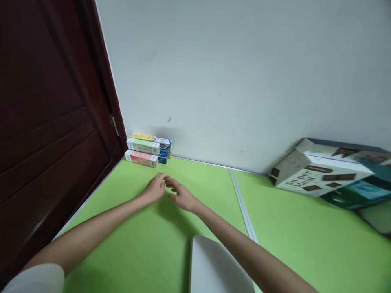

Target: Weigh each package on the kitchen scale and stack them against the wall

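Both my arms reach forward over a green tabletop (146,244). My left hand (155,188) hovers with its fingers loosely curled and slightly apart, holding nothing I can see. My right hand (181,196) is just beside it, fingers spread and nothing in them; the fingertips of the two hands nearly touch. A short way beyond the hands, in the corner against the wall, lies a small stack of long boxes: a pink one (141,158) in front, a pale green one (143,145) on it, a yellow one (143,137) behind and blue-and-white ones (164,145) at the right.
A dark wooden door (49,122) closes off the left side. A large printed carton (317,171) lies tilted against the white wall at the right, beyond a seam (242,207) in the green top. A grey rounded object (214,268) sits near the front edge under my right forearm.
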A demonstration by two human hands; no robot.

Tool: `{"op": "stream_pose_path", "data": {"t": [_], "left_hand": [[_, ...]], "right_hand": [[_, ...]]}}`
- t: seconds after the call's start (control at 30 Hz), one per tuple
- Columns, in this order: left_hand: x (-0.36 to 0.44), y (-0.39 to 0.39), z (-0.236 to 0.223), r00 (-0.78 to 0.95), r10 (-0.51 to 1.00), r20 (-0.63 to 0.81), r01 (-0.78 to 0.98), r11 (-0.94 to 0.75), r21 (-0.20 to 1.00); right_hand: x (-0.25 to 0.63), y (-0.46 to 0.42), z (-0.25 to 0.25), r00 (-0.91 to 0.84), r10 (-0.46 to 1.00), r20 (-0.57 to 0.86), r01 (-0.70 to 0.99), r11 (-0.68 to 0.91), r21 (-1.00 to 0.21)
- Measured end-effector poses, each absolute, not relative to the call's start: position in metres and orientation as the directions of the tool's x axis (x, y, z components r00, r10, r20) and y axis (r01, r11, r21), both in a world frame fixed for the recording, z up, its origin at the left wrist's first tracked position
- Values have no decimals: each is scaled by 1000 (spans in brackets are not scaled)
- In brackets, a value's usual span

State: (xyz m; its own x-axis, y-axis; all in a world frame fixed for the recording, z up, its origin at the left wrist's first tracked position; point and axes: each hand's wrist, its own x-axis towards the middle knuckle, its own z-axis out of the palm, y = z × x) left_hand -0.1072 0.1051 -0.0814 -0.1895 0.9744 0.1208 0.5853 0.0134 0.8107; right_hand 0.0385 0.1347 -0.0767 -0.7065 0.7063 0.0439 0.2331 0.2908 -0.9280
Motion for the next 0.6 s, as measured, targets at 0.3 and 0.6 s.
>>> {"op": "stream_pose_path", "data": {"t": [0.3,0.6], "left_hand": [[-241,149,-122,-761,622,184,489,363,793],[-259,177,-136,-799,572,187,491,440,752]], "right_hand": [[-45,183,-127,-393,919,-19,335,124,-934],[-92,183,-128,-210,977,-26,531,91,-843]]}}
